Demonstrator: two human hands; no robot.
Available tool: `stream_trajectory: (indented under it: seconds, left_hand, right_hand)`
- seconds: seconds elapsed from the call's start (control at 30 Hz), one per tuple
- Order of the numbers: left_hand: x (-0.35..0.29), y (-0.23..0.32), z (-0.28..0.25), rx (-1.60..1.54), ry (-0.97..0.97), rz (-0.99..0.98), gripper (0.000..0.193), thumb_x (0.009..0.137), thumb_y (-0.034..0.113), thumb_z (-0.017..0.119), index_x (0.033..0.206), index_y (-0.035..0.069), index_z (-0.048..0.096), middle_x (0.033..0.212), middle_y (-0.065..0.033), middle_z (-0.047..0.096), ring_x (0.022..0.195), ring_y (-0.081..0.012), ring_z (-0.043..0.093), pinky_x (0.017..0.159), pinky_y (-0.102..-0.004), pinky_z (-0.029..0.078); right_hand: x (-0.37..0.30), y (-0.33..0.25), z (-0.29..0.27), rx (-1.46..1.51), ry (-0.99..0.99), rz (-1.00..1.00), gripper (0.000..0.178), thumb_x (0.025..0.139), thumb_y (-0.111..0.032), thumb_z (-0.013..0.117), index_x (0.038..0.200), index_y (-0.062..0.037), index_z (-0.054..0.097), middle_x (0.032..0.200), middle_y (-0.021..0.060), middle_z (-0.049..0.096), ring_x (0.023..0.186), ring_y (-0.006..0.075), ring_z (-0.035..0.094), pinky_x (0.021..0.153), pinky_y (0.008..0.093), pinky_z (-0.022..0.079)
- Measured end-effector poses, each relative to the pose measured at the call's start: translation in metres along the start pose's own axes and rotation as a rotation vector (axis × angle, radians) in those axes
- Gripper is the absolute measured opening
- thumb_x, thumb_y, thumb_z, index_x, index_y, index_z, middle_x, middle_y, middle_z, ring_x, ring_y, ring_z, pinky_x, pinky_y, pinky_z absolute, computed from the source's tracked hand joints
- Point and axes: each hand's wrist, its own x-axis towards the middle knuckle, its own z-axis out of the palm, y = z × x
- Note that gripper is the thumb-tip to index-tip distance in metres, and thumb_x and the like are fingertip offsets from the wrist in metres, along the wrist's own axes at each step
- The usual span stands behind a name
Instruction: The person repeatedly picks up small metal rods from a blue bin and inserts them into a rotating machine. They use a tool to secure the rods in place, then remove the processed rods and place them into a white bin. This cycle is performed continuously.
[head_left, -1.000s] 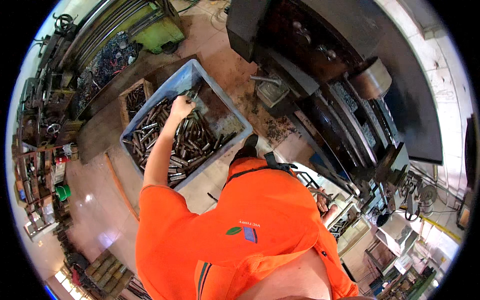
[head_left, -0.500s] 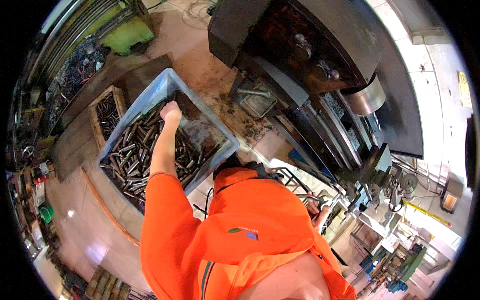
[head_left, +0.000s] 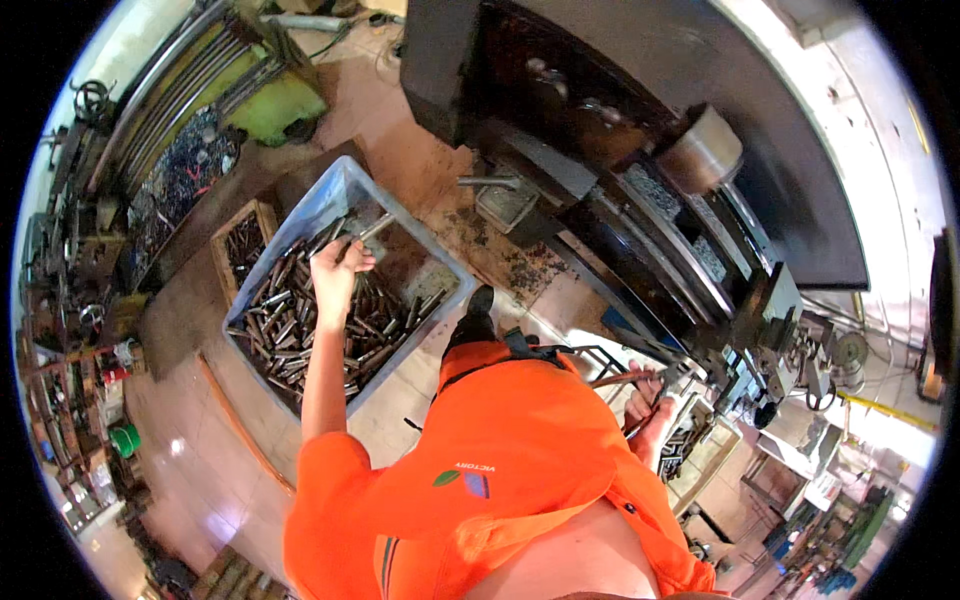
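Observation:
My left hand is over the far left part of a blue plastic bin, its fingers closed round a short shiny metal rod that sticks out toward the upper right. Beneath it, many similar dark and shiny metal rods lie jumbled in the bin. On the other side of my body, my right hand has its fingers curled beside a slim brownish bar. What those fingers grip is too small to make out.
A large dark lathe-like machine stands at the upper right, with a metal tray at its near corner. Left of the bin is a wooden box of small metal pieces. An orange hose lies on the floor; a green machine stands behind.
My left hand has risen from among the rods and turned, with a metal rod now showing in its fingers. My right hand has shifted slightly, and the whole view has tilted a little.

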Motion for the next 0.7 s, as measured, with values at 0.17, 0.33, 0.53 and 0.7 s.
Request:
stream_trajectory:
  seconds: [0.17,0.33,0.53,0.7]
  left_hand:
    - [-0.061,0.09,0.107,0.019,-0.275,0.324,0.017,0.082,0.002,0.057,0.096,-0.008,0.059,0.076,-0.0099,0.063,0.067,-0.0141,0.062,0.061,-0.0246,0.051]
    - [-0.116,0.13,0.202,0.139,-0.577,0.62,0.018,0.082,0.001,0.058,0.097,-0.008,0.058,0.077,-0.0097,0.064,0.071,-0.0133,0.062,0.065,-0.0249,0.051]
    - [-0.154,0.124,0.242,0.208,-0.762,0.649,0.016,0.08,0.002,0.06,0.093,-0.008,0.059,0.074,-0.0088,0.063,0.071,-0.0113,0.062,0.064,-0.023,0.05]
    - [-0.17,0.118,0.259,0.238,-0.889,0.63,0.017,0.081,0.005,0.059,0.093,-0.008,0.059,0.073,-0.0083,0.063,0.069,-0.0114,0.062,0.064,-0.0233,0.05]
  right_hand:
    - [0.028,-0.03,0.055,-0.509,-0.228,0.204,0.043,0.076,-0.019,0.056,0.114,-0.0006,0.046,0.103,0.0134,0.058,0.054,0.0067,0.045,0.048,0.018,0.036]
    - [0.008,-0.034,0.113,-1.008,-0.356,0.073,0.036,0.065,-0.002,0.05,0.101,0.0003,0.053,0.091,0.0065,0.058,0.089,0.0148,0.051,0.082,0.0262,0.038]
    - [-0.011,-0.044,0.082,-0.947,-0.258,0.031,0.041,0.058,-0.011,0.051,0.097,0.0027,0.052,0.086,0.0072,0.056,0.081,0.0151,0.05,0.075,0.0255,0.04]
    - [-0.022,-0.047,0.071,-0.952,-0.138,-0.031,0.043,0.057,-0.013,0.051,0.097,0.0035,0.051,0.084,0.0077,0.054,0.078,0.0157,0.049,0.071,0.0264,0.04]
